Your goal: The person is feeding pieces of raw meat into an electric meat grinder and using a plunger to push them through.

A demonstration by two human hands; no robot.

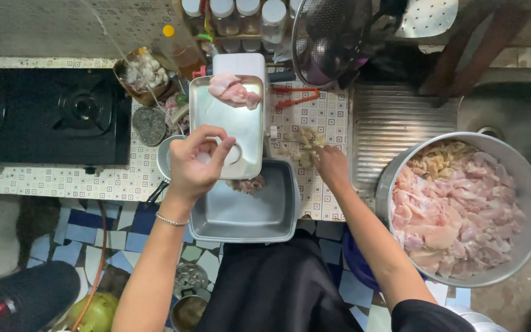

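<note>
1. The left hand point(196, 161) was raised over the near edge of the steel scale tray point(232, 132), fingers curled together, pinching something small and pale; what it was could not be told.
2. The right hand point(330, 165) rested on the tiled counter point(327, 117), fingertips down among small pale scraps point(305, 144); whether it gripped one could not be told.
3. A few pieces of raw chicken point(233, 90) lay at the far end of the tray, apart from both hands.
4. A deeper empty steel pan point(259, 215) sat just below the tray, at the counter's edge.
5. A large steel bowl point(523, 184) heaped with raw meat stood at the right, by the sink.
6. The chicken looked soft, wet and slippery, likely light per piece; a full-fingered grasp round the thick middle would probably hold better than a fingertip pinch.
</note>
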